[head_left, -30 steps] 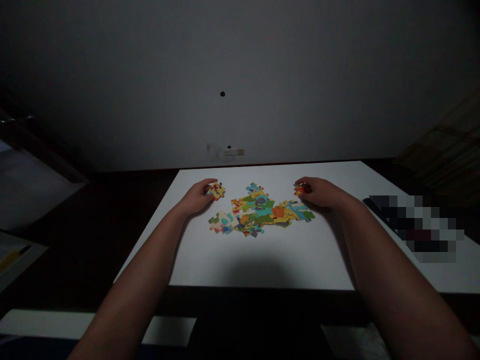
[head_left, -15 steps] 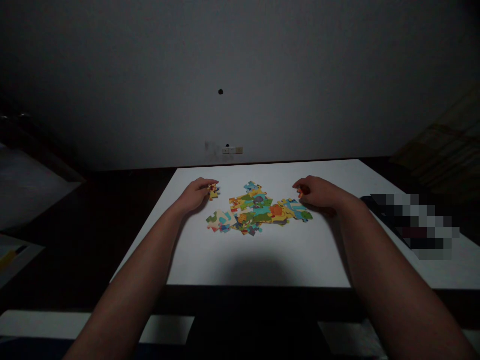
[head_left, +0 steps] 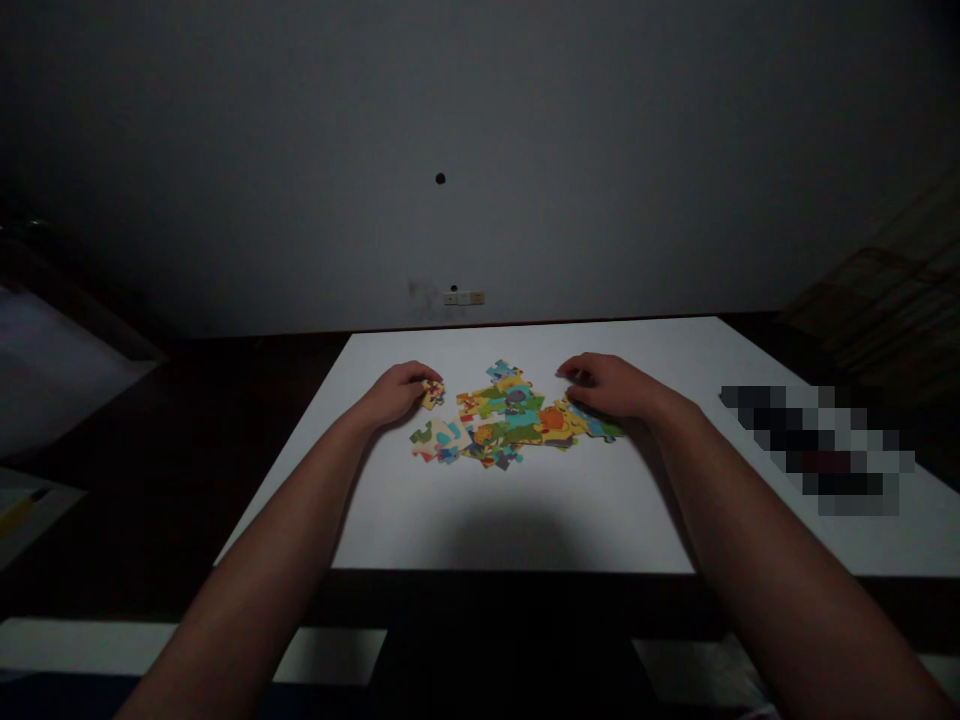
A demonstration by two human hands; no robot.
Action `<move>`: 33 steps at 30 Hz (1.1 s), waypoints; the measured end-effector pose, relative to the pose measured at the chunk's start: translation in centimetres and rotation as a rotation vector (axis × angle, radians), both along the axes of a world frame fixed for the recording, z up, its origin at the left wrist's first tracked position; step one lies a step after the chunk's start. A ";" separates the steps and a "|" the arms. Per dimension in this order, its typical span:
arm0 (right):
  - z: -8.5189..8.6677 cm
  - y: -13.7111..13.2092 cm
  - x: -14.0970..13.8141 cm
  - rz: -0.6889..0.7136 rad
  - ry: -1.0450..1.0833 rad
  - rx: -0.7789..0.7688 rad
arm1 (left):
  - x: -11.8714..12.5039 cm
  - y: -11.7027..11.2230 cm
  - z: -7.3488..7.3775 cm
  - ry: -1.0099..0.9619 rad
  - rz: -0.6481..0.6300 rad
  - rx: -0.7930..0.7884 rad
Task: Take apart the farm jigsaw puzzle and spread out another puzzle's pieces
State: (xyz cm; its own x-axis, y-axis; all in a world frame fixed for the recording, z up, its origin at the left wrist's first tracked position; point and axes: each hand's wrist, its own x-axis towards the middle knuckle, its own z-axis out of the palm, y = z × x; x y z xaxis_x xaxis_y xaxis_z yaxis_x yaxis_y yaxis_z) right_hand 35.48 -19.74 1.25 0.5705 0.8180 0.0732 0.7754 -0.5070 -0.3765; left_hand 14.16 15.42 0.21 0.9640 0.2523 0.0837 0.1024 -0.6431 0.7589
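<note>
Between the fingers of my left hand [head_left: 405, 390] is a yellow jigsaw puzzle piece [head_left: 433, 394] with reddish marks, held just above or at the white table. A partly joined cluster of colourful puzzle pieces [head_left: 517, 405] lies flat in the middle, in green, blue, yellow and orange. My right hand [head_left: 600, 382] hovers over the cluster's right end, thumb and fingers apart, and no piece shows between them. It covers part of the blue and green pieces [head_left: 600, 425] there. At the lower left of the cluster, a cream and light-blue piece [head_left: 450, 435] touches other pieces.
The white table [head_left: 517, 510] reaches back toward a grey wall [head_left: 600, 200] with a socket strip [head_left: 463, 298]. A pixelated dark object [head_left: 817, 450] lies on the table's right side. A patterned curtain [head_left: 885, 270] hangs at the far right.
My right hand has moved left over the cluster's right end; the orange-red bit seen at its fingers no longer shows. My left hand has shifted slightly right with its puzzle piece.
</note>
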 end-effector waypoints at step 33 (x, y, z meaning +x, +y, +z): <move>1.4 1.1 -1.8 -0.039 -0.074 0.161 | -2.5 -3.6 3.5 0.224 -0.430 0.257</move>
